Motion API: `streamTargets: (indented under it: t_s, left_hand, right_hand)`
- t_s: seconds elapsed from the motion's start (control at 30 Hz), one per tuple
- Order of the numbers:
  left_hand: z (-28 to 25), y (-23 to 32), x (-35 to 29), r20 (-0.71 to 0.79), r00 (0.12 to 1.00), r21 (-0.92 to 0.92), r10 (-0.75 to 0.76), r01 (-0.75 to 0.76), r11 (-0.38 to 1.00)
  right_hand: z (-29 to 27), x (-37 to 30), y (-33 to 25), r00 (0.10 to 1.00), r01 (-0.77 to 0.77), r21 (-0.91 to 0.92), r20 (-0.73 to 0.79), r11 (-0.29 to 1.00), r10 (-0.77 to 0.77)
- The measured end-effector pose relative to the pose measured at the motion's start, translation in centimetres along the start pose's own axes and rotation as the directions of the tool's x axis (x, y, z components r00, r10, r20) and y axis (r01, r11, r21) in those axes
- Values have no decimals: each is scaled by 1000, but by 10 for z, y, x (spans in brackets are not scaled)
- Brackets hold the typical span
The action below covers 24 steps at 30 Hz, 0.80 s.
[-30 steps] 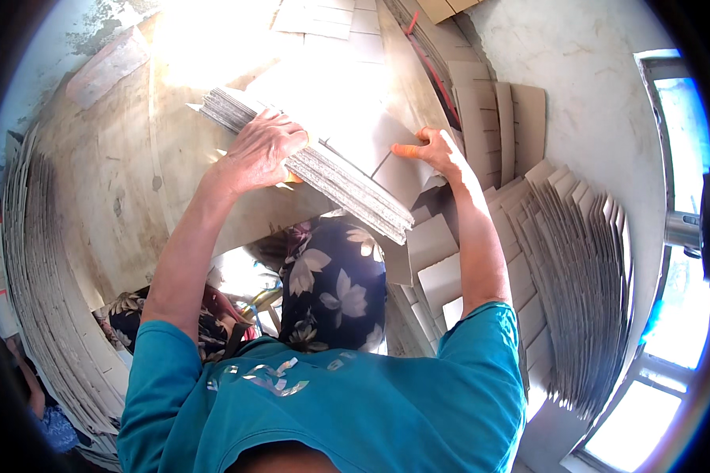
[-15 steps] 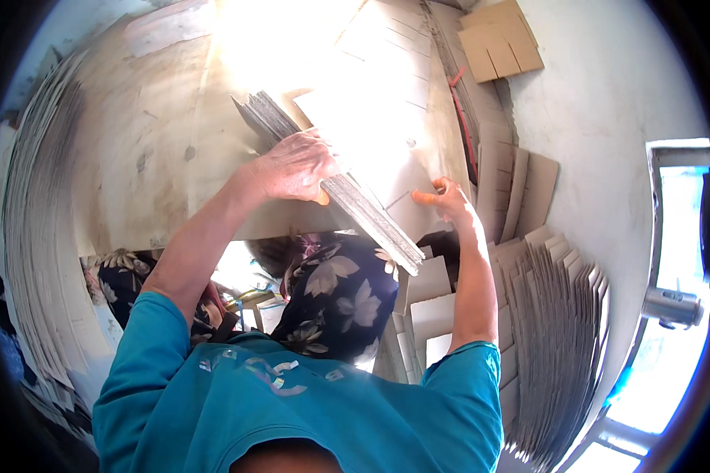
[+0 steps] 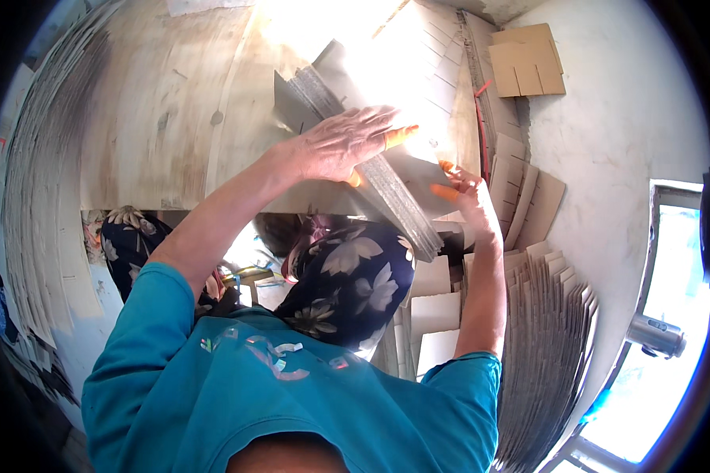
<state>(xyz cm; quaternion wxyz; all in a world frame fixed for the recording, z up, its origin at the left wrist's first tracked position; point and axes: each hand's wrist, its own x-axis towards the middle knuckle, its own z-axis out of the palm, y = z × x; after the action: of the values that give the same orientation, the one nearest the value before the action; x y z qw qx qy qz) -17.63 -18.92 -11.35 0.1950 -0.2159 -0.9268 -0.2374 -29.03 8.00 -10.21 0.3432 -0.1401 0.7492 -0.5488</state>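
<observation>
My left hand (image 3: 343,146) lies across a thick stack of cardboard strips (image 3: 398,197), which slants over the table edge toward my lap. Its thumb is on the near side and its fingers reach over the top; orange finger covers show on it. Beyond and beneath the stack are loose grey cardboard pieces (image 3: 292,106), partly washed out by glare. My right hand (image 3: 467,193), also with orange finger covers, is at the right end of the cardboard, its thumb and forefinger apart. Whether its fingertips touch the cardboard is hard to tell.
The wooden table (image 3: 150,150) spreads ahead under bright glare. Tall cardboard stacks stand at left (image 3: 43,213) and lower right (image 3: 548,355). Slotted cardboard pieces (image 3: 528,63) lean on the right wall, near a red strip (image 3: 482,130). My knees, in flowered cloth (image 3: 347,284), are below the table edge.
My left hand has shifted along the stack, its fingers now stretched farther across it. A grey cardboard piece shows more behind the stack's far end. The whole view has shifted slightly.
</observation>
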Motion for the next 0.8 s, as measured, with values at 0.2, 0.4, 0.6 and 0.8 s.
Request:
streamTargets:
  t_s: [0.2,0.4,0.6,0.8]
  left_hand:
    - [10,-11,1,246,967,7,-64,64,998]
    - [-25,-14,-15,323,930,208,-174,109,972]
    - [-37,-27,-65,302,927,333,-223,117,936]
    - [-37,-19,-64,314,891,247,-328,257,934]
  right_hand:
    - [45,-24,-38,988,122,-198,118,973,-100]
    - [14,-47,20,880,301,104,-413,948,-234]
    - [41,-31,42,908,239,163,-388,957,-161]
    - [102,13,30,981,74,307,147,949,-124]
